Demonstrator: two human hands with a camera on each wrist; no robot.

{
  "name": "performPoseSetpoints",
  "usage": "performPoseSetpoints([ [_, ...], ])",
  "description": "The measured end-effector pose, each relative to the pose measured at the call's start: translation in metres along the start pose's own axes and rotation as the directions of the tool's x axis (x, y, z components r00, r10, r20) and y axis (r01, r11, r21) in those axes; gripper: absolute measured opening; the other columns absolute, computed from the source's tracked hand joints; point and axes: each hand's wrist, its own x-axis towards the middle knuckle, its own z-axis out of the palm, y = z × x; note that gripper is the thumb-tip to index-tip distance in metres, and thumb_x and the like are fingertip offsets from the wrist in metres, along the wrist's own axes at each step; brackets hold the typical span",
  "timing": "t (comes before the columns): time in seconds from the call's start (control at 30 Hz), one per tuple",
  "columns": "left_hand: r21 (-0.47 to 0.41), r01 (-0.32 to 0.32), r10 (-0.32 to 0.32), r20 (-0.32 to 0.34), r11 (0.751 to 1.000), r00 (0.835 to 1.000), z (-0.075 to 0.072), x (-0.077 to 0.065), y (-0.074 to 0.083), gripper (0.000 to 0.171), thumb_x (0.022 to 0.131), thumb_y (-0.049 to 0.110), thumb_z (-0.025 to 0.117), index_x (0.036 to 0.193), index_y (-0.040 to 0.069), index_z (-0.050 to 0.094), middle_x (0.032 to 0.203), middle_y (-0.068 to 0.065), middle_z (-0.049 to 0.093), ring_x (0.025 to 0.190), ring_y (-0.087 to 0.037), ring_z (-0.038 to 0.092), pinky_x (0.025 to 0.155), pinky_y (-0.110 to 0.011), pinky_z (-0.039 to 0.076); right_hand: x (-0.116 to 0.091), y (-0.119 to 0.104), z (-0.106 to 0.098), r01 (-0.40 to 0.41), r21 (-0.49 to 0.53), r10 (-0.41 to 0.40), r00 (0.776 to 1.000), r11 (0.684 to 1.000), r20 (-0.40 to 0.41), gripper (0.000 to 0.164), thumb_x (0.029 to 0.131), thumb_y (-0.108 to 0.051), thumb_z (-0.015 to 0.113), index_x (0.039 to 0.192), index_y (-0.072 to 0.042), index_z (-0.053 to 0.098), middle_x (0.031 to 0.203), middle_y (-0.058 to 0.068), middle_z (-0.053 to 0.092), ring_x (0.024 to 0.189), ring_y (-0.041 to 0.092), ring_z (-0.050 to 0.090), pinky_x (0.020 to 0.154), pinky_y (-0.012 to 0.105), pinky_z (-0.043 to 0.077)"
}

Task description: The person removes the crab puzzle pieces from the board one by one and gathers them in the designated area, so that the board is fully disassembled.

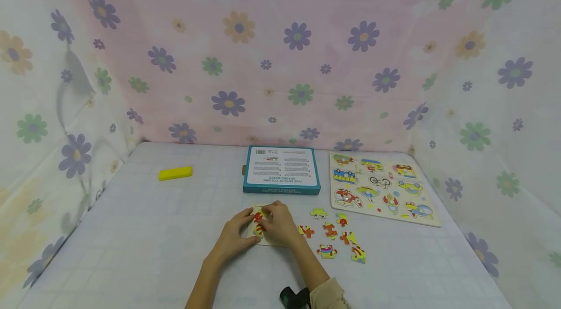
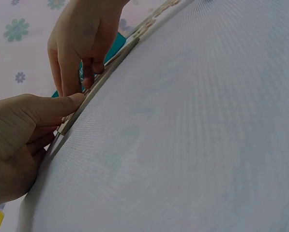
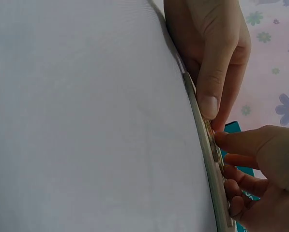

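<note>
In the head view a small wooden puzzle board [image 1: 268, 245] lies on the table with red and yellow puzzle pieces [image 1: 258, 219] in it. My left hand [image 1: 234, 236] holds the board along its left side, thumb near the lower corner. The left wrist view shows that thumb [image 2: 67, 104] on the board's edge. Over the board, my right hand [image 1: 280, 224] has its fingertips on a puzzle piece, pinching it against the board. In the right wrist view the right hand [image 3: 270, 174] has thumb and fingers at the board's surface; most of the piece is hidden.
Several loose puzzle pieces [image 1: 330, 230] lie right of the board. Behind stands a teal and white box [image 1: 282, 170]. A larger vehicle puzzle board [image 1: 372, 195] is at the right, a yellow block [image 1: 175, 173] at the left. A dark object [image 1: 294, 298] sits by the right forearm.
</note>
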Motion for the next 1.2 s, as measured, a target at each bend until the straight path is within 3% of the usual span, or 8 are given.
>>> performPoseSetpoints([
  [0.17, 0.032, -0.030, 0.030, -0.019, 0.999, 0.999, 0.000, -0.001, -0.002, 0.060, 0.070, 0.015, 0.081, 0.120, -0.009, 0.059, 0.134, -0.021, 0.051, 0.126, -0.039, 0.044, 0.102, -0.055, 0.036, 0.001, -0.003, 0.002, 0.011, -0.056, -0.010, 1.000, 0.998, 0.013, 0.032, 0.083, -0.017, 0.070, 0.108, 0.004, 0.068, 0.097, 0.011, 0.059, 0.089, 0.021, 0.053, 0.075, 0.032, 0.047],
  [0.37, 0.032, -0.040, 0.041, -0.031, 0.999, 0.999, 0.001, -0.001, -0.004, 0.060, 0.070, 0.016, 0.081, 0.120, -0.009, 0.059, 0.133, -0.020, 0.052, 0.126, -0.038, 0.045, 0.102, -0.055, 0.036, 0.001, -0.003, 0.005, 0.010, -0.071, -0.013, 0.999, 0.997, -0.040, 0.030, 0.084, -0.016, 0.069, 0.106, 0.004, 0.069, 0.095, 0.012, 0.062, 0.088, 0.022, 0.055, 0.078, 0.036, 0.049],
  [0.6, 0.051, -0.169, 0.172, -0.055, 0.984, 0.984, 0.000, -0.003, -0.004, 0.058, 0.076, 0.025, 0.077, 0.117, -0.012, 0.059, 0.128, -0.025, 0.053, 0.120, -0.042, 0.048, 0.098, -0.054, 0.041, 0.002, -0.003, 0.007, -0.019, -0.022, 0.017, 0.997, 1.000, -0.072, 0.025, 0.082, -0.017, 0.073, 0.099, 0.002, 0.071, 0.089, 0.008, 0.062, 0.082, 0.018, 0.054, 0.075, 0.032, 0.048],
  [0.87, 0.011, -0.026, 0.026, -0.027, 1.000, 0.999, 0.001, 0.000, -0.002, 0.059, 0.070, 0.015, 0.081, 0.120, -0.009, 0.059, 0.134, -0.020, 0.052, 0.127, -0.038, 0.044, 0.103, -0.055, 0.035, 0.003, -0.004, 0.003, -0.017, 0.029, 0.018, 0.999, 0.999, -0.050, 0.022, 0.081, -0.011, 0.073, 0.098, 0.000, 0.065, 0.090, 0.007, 0.063, 0.085, 0.020, 0.055, 0.078, 0.035, 0.049],
  [1.07, 0.015, -0.004, 0.005, -0.016, 1.000, 1.000, 0.001, 0.000, 0.000, 0.061, 0.071, 0.018, 0.081, 0.122, -0.008, 0.058, 0.136, -0.017, 0.050, 0.129, -0.036, 0.042, 0.105, -0.053, 0.034, 0.002, 0.000, -0.003, -0.037, 0.172, 0.048, 0.997, 0.984, -0.058, 0.015, 0.084, -0.008, 0.069, 0.099, -0.005, 0.065, 0.083, 0.001, 0.060, 0.075, 0.012, 0.051, 0.066, 0.022, 0.046],
  [1.2, -0.001, -0.003, 0.003, -0.020, 1.000, 1.000, 0.000, -0.001, 0.000, 0.060, 0.071, 0.016, 0.081, 0.120, -0.009, 0.058, 0.136, -0.017, 0.050, 0.129, -0.035, 0.042, 0.105, -0.052, 0.034, 0.002, 0.004, -0.006, 0.001, 0.234, 0.022, 0.996, 0.972, -0.092, 0.011, 0.085, -0.004, 0.066, 0.096, -0.004, 0.066, 0.081, 0.002, 0.061, 0.072, 0.011, 0.053, 0.065, 0.021, 0.047],
])
